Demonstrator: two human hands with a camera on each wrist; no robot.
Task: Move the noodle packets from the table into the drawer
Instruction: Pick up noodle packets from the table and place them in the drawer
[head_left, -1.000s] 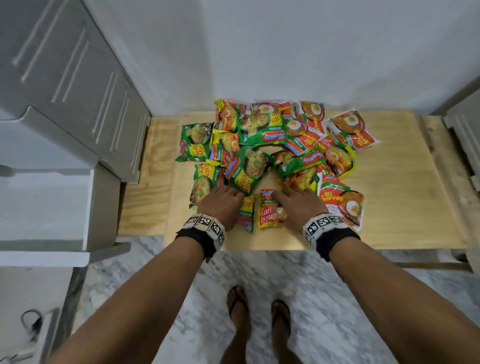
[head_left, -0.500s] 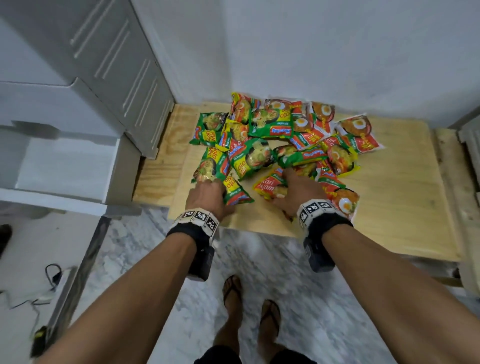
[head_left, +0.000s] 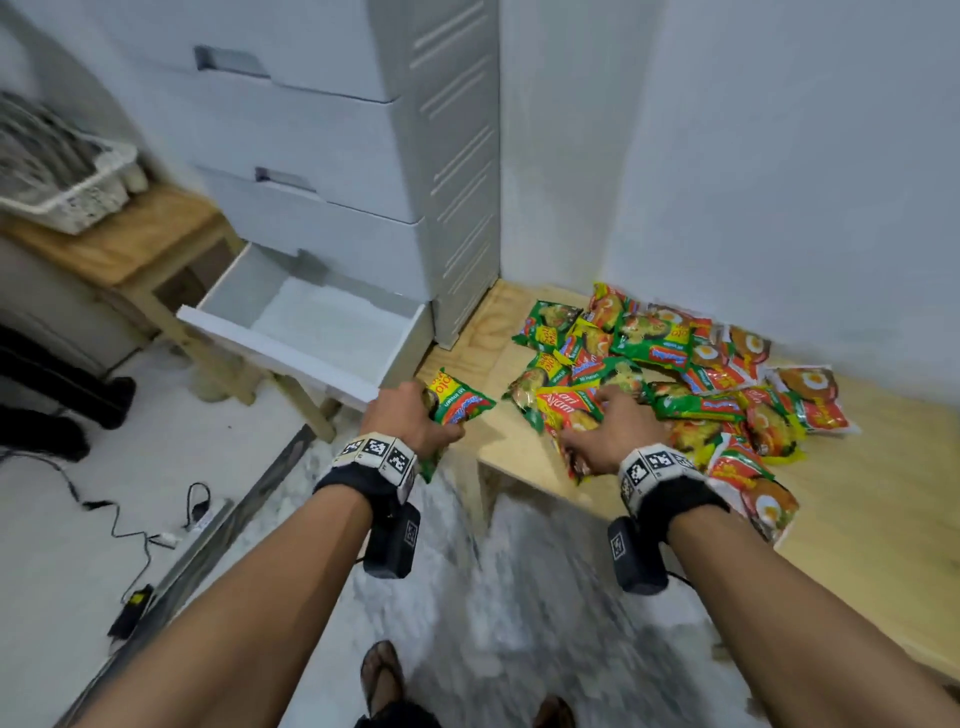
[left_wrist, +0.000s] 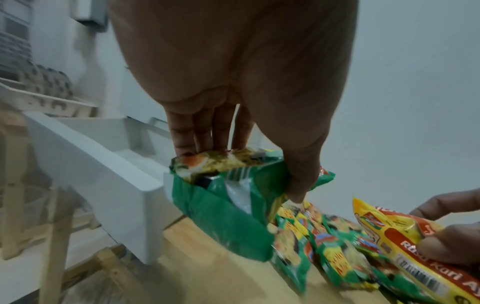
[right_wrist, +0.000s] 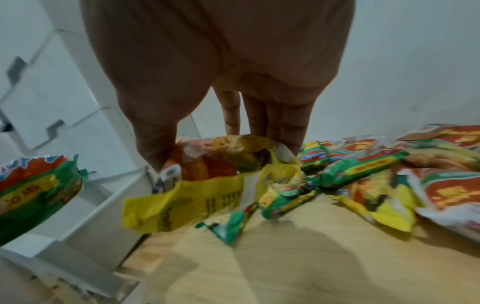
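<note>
My left hand (head_left: 410, 415) grips a green noodle packet (head_left: 457, 402) just right of the open white drawer (head_left: 291, 343); in the left wrist view fingers and thumb pinch the green packet (left_wrist: 223, 205) by its top edge. My right hand (head_left: 608, 431) grips a yellow and red packet (head_left: 566, 415) lifted off the wooden table (head_left: 857, 509); the right wrist view shows that packet (right_wrist: 207, 185) held between thumb and fingers above the table (right_wrist: 285, 257). Several more packets (head_left: 701, 364) lie heaped on the table by the wall. The drawer looks empty inside.
The drawer belongs to a white drawer cabinet (head_left: 363, 156) left of the table. A wooden stool with a white basket (head_left: 62, 187) stands further left. Cables (head_left: 130, 530) lie on the floor. My feet in sandals (head_left: 382, 675) stand on the marble floor.
Both hands lifted their packets off the table and swung left toward the drawer. My view turned left, bringing the open drawer and cabinet front into sight.
</note>
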